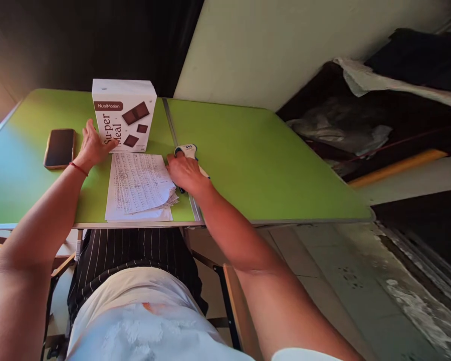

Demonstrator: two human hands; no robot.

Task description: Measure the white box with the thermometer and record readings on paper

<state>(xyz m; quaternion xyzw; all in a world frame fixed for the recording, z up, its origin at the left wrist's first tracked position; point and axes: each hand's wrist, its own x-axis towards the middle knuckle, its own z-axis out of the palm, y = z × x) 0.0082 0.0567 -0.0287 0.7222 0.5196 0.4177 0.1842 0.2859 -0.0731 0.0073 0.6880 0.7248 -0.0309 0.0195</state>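
Box (125, 120) lettered "NutriMotion Su-per Meal" stands upright on the green table (240, 150), at 12 o'clock from the loosely stacked paper sheets (141, 183). At its 8 o'clock side the left hand (92, 145) is part-open, thumb across the lower front and fingers spread by the edge; whether it actually grips, I cannot tell. Dark-screened phone (60, 148) lies at 9 o'clock from that hand. At 2 o'clock from the papers, the right hand (185, 169) curls its fingers over a white-and-blue handheld tool (190, 149); how tightly they close is hidden
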